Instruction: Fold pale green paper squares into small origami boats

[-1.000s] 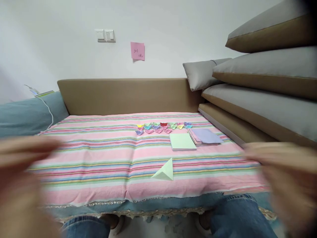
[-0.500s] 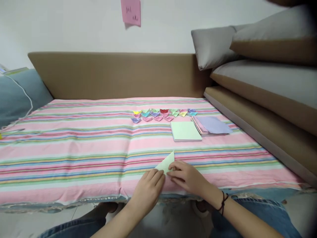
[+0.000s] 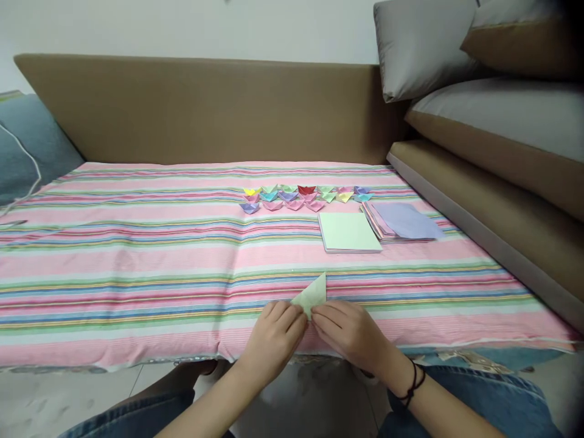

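We have a pink striped cloth (image 3: 114, 261) spread out before us, with a brown back panel (image 3: 205, 109) behind it and big grey-and-brown cushions (image 3: 493, 176) piled at the right. On the cloth lie a neat stack of pale green paper (image 3: 350, 231) and, just beside it, a looser stack with a purple sheet (image 3: 406, 220) on top.

Our left hand (image 3: 276, 334) and right hand (image 3: 349, 331) meet at the near edge of a folded green paper (image 3: 314, 292), fingers gathered and closed on it; the undersides of the grips are hidden. It sits at the front of the cloth, one point aimed away from us. We judge it light, crisp along the creases and easily crumpled, best held by its folded edges.

The small paper boats (image 3: 306, 190) stand in rows directly on the cloth, in no box or tray.
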Tool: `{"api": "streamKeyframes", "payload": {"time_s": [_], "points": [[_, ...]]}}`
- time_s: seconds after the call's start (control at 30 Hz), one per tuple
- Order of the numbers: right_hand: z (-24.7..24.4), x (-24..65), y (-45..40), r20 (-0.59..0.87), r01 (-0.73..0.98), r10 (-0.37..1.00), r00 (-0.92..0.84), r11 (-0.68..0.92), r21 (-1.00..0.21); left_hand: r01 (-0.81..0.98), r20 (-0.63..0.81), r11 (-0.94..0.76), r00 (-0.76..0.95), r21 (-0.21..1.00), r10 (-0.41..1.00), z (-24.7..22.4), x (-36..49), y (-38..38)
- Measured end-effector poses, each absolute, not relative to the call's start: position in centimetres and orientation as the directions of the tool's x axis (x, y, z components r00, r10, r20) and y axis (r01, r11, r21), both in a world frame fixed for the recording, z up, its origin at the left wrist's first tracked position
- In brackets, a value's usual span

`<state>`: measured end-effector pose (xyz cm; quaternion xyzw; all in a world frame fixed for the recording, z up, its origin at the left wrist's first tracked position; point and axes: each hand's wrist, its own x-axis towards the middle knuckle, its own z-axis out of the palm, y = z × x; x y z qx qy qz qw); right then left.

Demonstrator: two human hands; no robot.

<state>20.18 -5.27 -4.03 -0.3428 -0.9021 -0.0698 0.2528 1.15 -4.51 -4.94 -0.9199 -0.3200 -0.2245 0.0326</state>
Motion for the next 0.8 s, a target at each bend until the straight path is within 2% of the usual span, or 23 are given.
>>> {"api": "streamKeyframes", "payload": {"time_s": [0.17, 0.23, 0.3, 0.37, 0.43, 0.5, 0.53, 0.63, 0.8], "points": [[-4.4, 19.9, -5.0, 0.477, 0.676, 0.61, -0.633, 0.736, -0.045, 0.557, 0.435, -0.83, 0.748, -0.003, 0.501, -5.1, 1.2, -4.0], [-4.5, 19.9, -4.9, 0.499, 0.667, 0.591, -0.634, 0.744, -0.034, 0.576, 0.446, -0.816, 0.719, 0.048, 0.533, -4.8, 1.4, -3.8], [-4.1, 20.0, -4.8, 0.538, 0.656, 0.584, -0.608, 0.751, -0.073, 0.6, 0.458, -0.779, 0.649, 0.182, 0.608, -4.2, 1.4, -3.7], [-3.3, 19.9, -4.8, 0.577, 0.638, 0.628, -0.522, 0.737, -0.225, 0.595, 0.435, -0.699, 0.549, 0.397, 0.714, -3.1, 1.4, -3.5], [-2.3, 20.0, -4.8, 0.552, 0.564, 0.739, -0.386, 0.663, -0.493, 0.512, 0.352, -0.57, 0.463, 0.643, 0.813, -1.7, 1.2, -3.3], [-1.3, 20.0, -4.8, 0.42, 0.408, 0.844, -0.333, 0.531, -0.743, 0.364, 0.177, -0.374, 0.472, 0.853, 0.863, -0.4, 0.9, -3.2], [-1.0, 20.0, -4.8, 0.342, 0.327, 0.884, -0.32, 0.441, -0.836, 0.309, 0.09, -0.265, 0.48, 0.914, 0.872, 0.2, 0.8, -3.1], [-0.5, 20.1, -4.6, 0.145, 0.115, 0.951, -0.275, 0.182, -0.976, 0.195, -0.085, -0.004, 0.444, 0.981, 0.892, 1.1, 0.6, -2.9], [-1.0, 20.1, -4.3, 0.009, -0.102, 0.96, -0.281, -0.021, -0.995, 0.092, -0.192, 0.169, 0.426, 0.981, 0.884, 1.1, 0.5, -2.5]]}}
